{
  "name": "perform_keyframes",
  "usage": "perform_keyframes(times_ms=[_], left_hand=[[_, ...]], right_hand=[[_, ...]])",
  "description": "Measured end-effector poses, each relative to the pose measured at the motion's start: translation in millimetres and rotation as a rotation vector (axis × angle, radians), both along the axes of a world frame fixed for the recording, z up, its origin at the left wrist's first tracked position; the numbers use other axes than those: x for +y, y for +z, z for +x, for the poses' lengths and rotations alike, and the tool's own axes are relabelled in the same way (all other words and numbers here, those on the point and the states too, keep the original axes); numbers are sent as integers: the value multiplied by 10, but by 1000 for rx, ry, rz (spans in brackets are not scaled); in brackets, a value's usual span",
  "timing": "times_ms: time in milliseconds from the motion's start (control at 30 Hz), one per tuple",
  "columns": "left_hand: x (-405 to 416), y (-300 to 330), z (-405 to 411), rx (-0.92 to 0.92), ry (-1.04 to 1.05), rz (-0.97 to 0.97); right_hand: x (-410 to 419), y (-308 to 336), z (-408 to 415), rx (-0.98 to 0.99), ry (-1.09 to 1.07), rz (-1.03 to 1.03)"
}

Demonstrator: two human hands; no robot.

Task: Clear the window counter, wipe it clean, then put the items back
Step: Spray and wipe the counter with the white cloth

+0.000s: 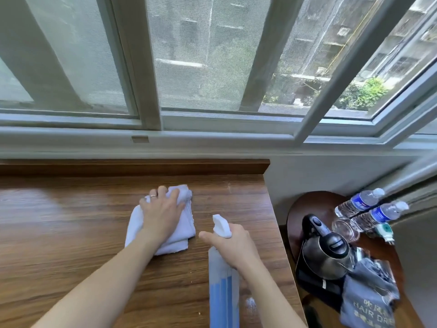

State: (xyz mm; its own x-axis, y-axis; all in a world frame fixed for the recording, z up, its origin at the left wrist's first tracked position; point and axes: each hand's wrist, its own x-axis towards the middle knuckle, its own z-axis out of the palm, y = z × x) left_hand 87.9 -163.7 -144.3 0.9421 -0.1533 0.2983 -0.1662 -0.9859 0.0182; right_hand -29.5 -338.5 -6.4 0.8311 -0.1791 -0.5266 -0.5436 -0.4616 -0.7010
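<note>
The wooden window counter (59,221) stretches below the window. On it lies a folded white cloth (184,230), and my left hand (160,211) presses down on it, fingers curled over its far edge. My right hand (234,245) grips the neck of a spray bottle (223,292) with a white nozzle and blue liquid, held near the counter's right side, nozzle pointing away from me. A small white patch of spray sits on the wood by the bottle's base.
To the right, a lower round wooden table (312,204) holds a dark kettle (326,249) on its base, two water bottles (361,202), a glass (345,229), a plug (384,230) and a grey hair dryer bag (369,301). The window frame (151,136) runs along the back.
</note>
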Motion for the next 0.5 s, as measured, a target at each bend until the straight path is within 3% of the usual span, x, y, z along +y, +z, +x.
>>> perform_keyframes(times_ms=[267, 500], left_hand=[[-340, 49, 510, 9, -58, 18], [-512, 62, 268, 80, -134, 44]], right_hand=[[-39, 50, 250, -41, 4, -27], [-86, 17, 274, -32, -22, -25]])
